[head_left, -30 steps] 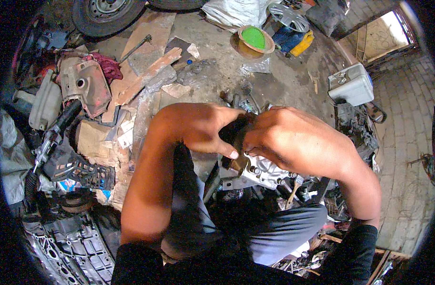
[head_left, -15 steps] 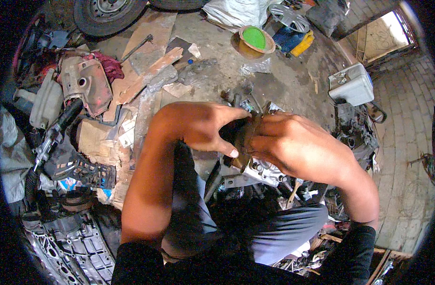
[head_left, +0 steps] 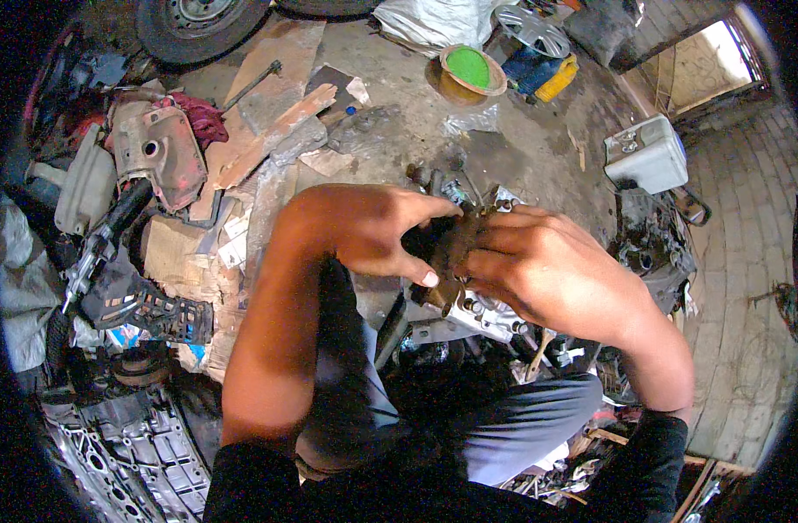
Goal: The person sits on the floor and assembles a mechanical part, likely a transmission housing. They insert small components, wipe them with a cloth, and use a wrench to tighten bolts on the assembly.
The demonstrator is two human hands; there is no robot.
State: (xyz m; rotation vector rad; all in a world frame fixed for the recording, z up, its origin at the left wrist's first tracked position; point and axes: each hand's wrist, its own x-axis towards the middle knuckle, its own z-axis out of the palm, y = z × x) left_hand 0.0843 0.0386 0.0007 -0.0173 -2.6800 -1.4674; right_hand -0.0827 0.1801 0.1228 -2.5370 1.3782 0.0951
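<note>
Above my lap, my left hand [head_left: 377,228] is closed round the near-left side of a dark brown, grimy metal part [head_left: 458,248], its thumb along the lower edge. Opposite it, my right hand [head_left: 538,261] lies with bent fingers over the right side of the same part; its fingertips are partly hidden. Directly beneath sits a silver metal housing [head_left: 486,318] with round bolt heads. The brown part seems to rest against this housing, though my hands cover where they meet. A small bolt [head_left: 505,206] shows beyond my right fingers.
An engine block [head_left: 142,453] lies at the lower left. Further up are a rusty metal cover [head_left: 159,152], wooden boards [head_left: 277,139] and a tyre [head_left: 199,30]. A bowl with green contents [head_left: 469,74] stands on the floor ahead; a white plastic container [head_left: 647,155] sits at the right.
My right hand has shifted slightly to the right and its fingers have moved over the brown part, showing more of it and the bolt behind. My left hand stays almost in place.
</note>
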